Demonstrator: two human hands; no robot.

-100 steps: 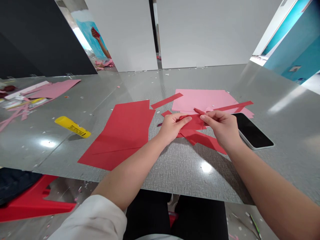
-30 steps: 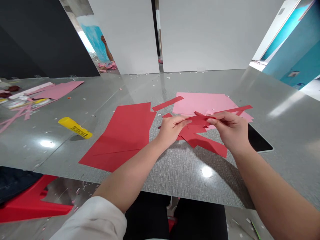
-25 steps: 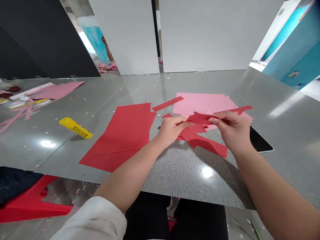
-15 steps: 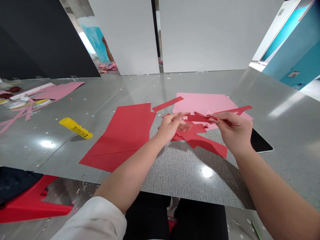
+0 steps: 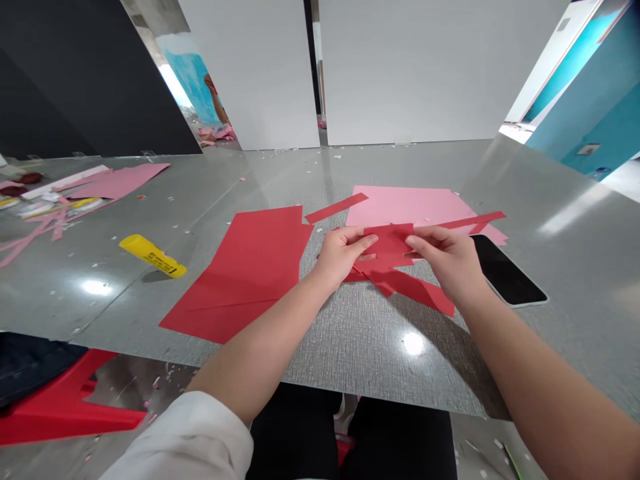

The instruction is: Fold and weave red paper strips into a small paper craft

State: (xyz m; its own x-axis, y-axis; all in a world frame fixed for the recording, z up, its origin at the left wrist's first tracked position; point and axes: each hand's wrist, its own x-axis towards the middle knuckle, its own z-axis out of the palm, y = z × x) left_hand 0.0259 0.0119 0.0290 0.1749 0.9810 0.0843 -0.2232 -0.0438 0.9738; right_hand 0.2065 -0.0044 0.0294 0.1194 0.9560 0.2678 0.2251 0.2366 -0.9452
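Note:
My left hand (image 5: 340, 253) and my right hand (image 5: 447, 260) both pinch a small red paper piece (image 5: 390, 238) held between them just above the grey table (image 5: 350, 333). Under it lie red paper offcuts (image 5: 415, 290). A large red sheet (image 5: 250, 267) lies flat to the left of my left hand. A pink sheet (image 5: 400, 200) lies behind my hands, with a red strip (image 5: 336, 207) at its left edge and another thin red strip (image 5: 475, 219) on its right.
A black phone (image 5: 507, 273) lies face up right of my right hand. A yellow glue stick (image 5: 153, 255) lies at the left. Pink paper and scraps (image 5: 75, 190) sit at the far left. A red stool (image 5: 75, 403) stands below the table edge. Another person's arm (image 5: 215, 100) shows far behind.
My right hand lifted the red piece off the pile and turned it; my left hand briefly let go, then pinched its left end again. My right hand shifted left, uncovering the phone.

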